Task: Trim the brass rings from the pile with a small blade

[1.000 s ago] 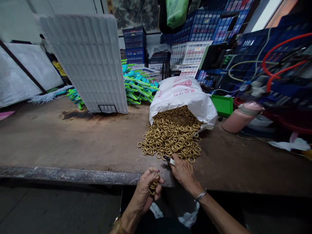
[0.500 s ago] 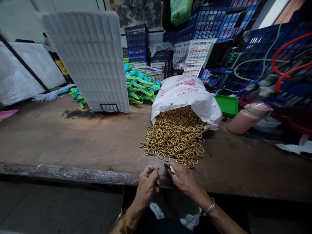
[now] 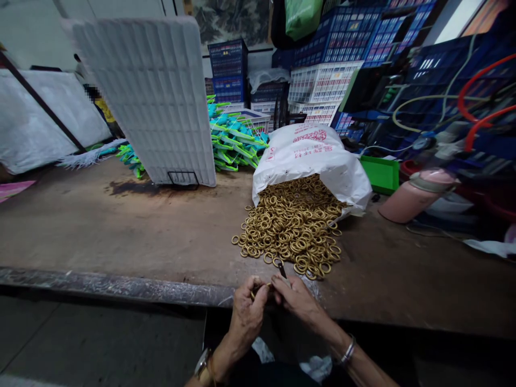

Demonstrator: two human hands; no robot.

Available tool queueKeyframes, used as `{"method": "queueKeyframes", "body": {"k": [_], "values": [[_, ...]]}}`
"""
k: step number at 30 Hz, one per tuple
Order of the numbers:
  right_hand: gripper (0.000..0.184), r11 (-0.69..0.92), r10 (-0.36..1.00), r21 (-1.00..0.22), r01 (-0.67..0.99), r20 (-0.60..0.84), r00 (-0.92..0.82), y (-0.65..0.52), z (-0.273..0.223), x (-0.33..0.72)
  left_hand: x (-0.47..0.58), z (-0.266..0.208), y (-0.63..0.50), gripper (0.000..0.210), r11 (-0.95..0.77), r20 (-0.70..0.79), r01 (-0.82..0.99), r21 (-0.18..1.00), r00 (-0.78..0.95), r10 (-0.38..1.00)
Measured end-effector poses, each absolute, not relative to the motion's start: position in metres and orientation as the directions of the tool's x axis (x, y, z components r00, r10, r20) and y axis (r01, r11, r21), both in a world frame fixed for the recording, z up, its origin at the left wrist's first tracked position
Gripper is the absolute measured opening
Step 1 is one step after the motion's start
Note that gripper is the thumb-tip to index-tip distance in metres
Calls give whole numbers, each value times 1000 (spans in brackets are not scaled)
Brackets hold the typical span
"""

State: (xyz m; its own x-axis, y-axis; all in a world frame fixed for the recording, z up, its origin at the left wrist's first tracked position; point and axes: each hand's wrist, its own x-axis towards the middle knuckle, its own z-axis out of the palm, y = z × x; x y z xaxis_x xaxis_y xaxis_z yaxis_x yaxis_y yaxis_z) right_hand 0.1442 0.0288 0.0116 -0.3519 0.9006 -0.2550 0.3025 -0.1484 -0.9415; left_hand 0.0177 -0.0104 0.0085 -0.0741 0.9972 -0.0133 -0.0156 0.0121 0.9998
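Observation:
Close to the table's front edge, my left hand (image 3: 248, 309) is closed with its thumb and fingers pinching a gold-coloured ring (image 3: 252, 295), mostly hidden by the fingers. My right hand (image 3: 298, 298) meets it from the right, fingertips at the ring. Within the right fist is a small utility knife (image 3: 283, 273), pale at the handle, its dark end pointing up and away. Just beyond the hands lies a heap of gold rings (image 3: 290, 231), spilling from the mouth of a white sack (image 3: 310, 156) with red print.
A tall white ribbed panel (image 3: 149, 102) stands on the brown table (image 3: 121, 236). Behind it are green and turquoise plastic pieces (image 3: 236, 142). To the right are a green tray (image 3: 379, 174) and a pink bottle (image 3: 417, 194). Stacked crates (image 3: 322, 83) stand at the back.
My two hands have come together, and the gold ring now shows between them. The knife has turned from pointing left to pointing up. The view has shifted slightly.

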Motion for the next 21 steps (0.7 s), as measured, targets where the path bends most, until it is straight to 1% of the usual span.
{"method": "queueKeyframes", "body": {"k": [2,5,7,11,14,17,19,21], "values": [[34,-122,916,-940,319,-230,-329,30,13,143,19,11,-11,21,82,-86,-58,995,-57,995],[27,-85,929,-935,344,-199,-312,31,15,142,19,14,-11,25,269,-272,-113,956,-11,962],[25,-49,943,-926,374,-166,-289,32,15,141,18,15,-11,29,340,-340,-138,930,23,940],[27,41,953,-913,406,-86,-290,33,12,140,15,13,-12,33,335,-332,-159,929,45,942],[28,39,940,-920,389,-98,-326,32,12,141,13,10,-14,32,356,-341,-211,910,108,934],[28,32,932,-925,378,-109,-346,31,14,141,13,9,-16,32,387,-353,-321,864,163,921],[28,79,940,-907,414,-71,-335,29,15,142,13,11,-17,33,385,-348,-384,839,165,923],[27,166,946,-857,488,-2,-325,27,15,143,13,13,-17,33,381,-351,-417,826,149,924]]}}
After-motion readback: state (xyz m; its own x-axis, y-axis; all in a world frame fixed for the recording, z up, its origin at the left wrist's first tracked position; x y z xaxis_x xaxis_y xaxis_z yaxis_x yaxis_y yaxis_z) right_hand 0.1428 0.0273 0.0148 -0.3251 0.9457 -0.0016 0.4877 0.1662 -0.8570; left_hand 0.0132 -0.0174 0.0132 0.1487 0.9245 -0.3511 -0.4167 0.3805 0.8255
